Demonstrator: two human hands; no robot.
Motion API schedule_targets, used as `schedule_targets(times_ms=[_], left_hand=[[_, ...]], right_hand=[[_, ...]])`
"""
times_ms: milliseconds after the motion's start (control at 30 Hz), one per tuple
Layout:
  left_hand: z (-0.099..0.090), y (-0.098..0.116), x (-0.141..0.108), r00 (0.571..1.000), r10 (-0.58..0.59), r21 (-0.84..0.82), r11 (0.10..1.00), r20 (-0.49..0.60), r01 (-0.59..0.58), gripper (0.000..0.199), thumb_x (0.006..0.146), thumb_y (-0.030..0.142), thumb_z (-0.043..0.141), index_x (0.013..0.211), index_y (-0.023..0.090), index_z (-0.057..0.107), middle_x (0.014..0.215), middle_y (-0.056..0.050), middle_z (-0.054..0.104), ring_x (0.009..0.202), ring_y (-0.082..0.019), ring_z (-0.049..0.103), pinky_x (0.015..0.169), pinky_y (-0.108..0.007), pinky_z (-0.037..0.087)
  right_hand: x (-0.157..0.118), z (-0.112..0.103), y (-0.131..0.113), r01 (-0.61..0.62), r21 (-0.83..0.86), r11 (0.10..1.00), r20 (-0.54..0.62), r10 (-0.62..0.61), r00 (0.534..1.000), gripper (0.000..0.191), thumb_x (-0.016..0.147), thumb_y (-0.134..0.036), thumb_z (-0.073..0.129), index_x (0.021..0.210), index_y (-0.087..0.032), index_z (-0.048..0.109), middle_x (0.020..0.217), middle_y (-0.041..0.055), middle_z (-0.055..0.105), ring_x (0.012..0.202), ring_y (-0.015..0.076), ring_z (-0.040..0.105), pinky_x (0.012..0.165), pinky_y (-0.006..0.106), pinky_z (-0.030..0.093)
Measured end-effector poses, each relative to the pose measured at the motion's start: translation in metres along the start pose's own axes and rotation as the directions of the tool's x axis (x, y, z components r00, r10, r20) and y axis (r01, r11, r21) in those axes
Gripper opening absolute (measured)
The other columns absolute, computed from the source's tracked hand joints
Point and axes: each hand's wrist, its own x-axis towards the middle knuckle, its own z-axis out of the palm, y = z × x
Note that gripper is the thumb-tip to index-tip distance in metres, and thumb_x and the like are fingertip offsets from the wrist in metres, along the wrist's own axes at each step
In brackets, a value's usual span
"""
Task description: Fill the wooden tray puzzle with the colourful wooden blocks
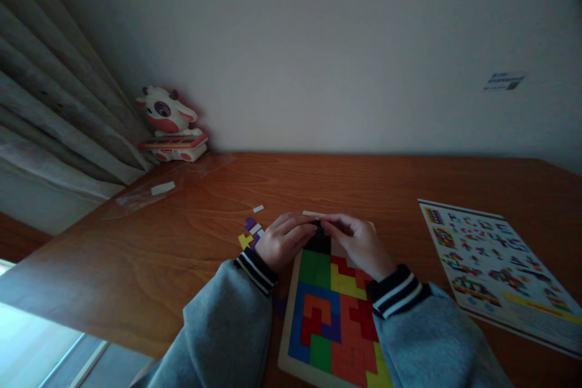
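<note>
A wooden puzzle board [287, 354] lies on the table in front of me, filled over much of its area with coloured block pieces in green, blue, red, orange and yellow. At its far end, my left hand [286, 239] and my right hand [360, 247] meet with bent fingers. Their fingertips close on a small black puzzle piece [319, 228]. More black pieces [319, 244] lie in the board just below the fingertips. My hands partly hide the board's far end, and my right sleeve covers part of its right side.
Left of the board lie several loose pieces, including a yellow one [245, 241], a purple one [250, 223] and a white one [258, 208]. A printed picture sheet [495, 267] is on the right. A toy cow with a keyboard [173, 127] stands back left, near clear plastic wrapping [136, 197].
</note>
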Motion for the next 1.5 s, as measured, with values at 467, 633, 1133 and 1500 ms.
schedule_targets(times_ms=[467,633,1133,1500], left_hand=[[0.011,0.003,-0.006,0.960,0.001,0.069,0.997,0.280,-0.021,0.027,0.098,0.032,0.048,0.107,0.018,0.069,0.114,-0.008,0.071,0.108,-0.020,0.065,0.098,-0.036,0.053],[0.011,0.003,-0.007,0.957,-0.033,0.094,0.996,0.289,0.006,0.027,0.098,0.031,0.046,0.105,0.018,0.069,0.113,-0.007,0.070,0.104,-0.020,0.066,0.092,-0.036,0.055],[0.011,0.008,-0.005,0.968,-0.050,0.112,0.993,0.247,0.023,0.022,0.096,0.024,0.047,0.101,0.015,0.067,0.103,-0.008,0.072,0.096,-0.021,0.066,0.085,-0.034,0.057],[-0.008,-0.004,-0.013,0.969,-0.091,0.186,0.981,0.228,0.048,0.023,0.095,0.025,0.048,0.107,0.018,0.065,0.105,-0.007,0.071,0.092,-0.021,0.065,0.080,-0.036,0.056]], right_hand=[[-0.003,-0.003,0.011,0.251,-0.588,0.769,0.130,-0.216,0.968,0.030,0.095,-0.029,0.048,0.118,-0.026,0.067,0.103,0.0082,0.062,0.096,0.0222,0.061,0.088,0.039,0.051],[-0.003,-0.004,0.008,0.251,-0.611,0.751,0.147,-0.204,0.968,0.032,0.097,-0.028,0.044,0.123,-0.023,0.063,0.103,0.0087,0.062,0.098,0.0224,0.060,0.089,0.039,0.049],[-0.005,-0.007,0.012,0.150,-0.638,0.756,0.045,-0.158,0.986,0.023,0.091,-0.018,0.050,0.108,-0.018,0.065,0.104,0.0085,0.061,0.098,0.0221,0.061,0.089,0.038,0.048],[-0.008,-0.032,0.004,0.018,-0.462,0.886,0.065,0.013,0.998,0.027,0.093,-0.033,0.045,0.100,-0.019,0.067,0.099,0.0086,0.069,0.088,0.0213,0.066,0.081,0.036,0.052]])
